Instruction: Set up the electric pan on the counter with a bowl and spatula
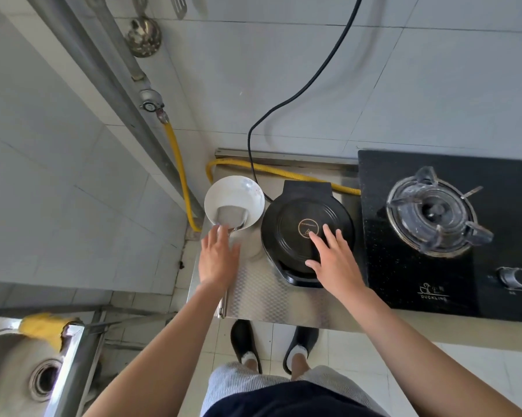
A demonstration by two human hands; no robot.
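A black electric pan [286, 218] with its lid down sits on the steel counter [268, 296]. Its black cord [314, 76] runs up the wall. To its left stands a white bowl [241, 188], close to the pan. A metal spatula [231, 218] lies with its blade in the bowl, and its handle runs back to the counter's front edge. My left hand [217, 260] lies flat over the spatula handle with fingers straight. My right hand [335, 260] rests open on the front of the pan lid, fingers spread.
A black gas stove [434, 212] fills the counter right of the pan. A yellow gas hose [178, 164] runs down the wall and behind the pan. A steel sink [12, 371] is at the lower left. A slotted ladle [143, 36] hangs on the wall.
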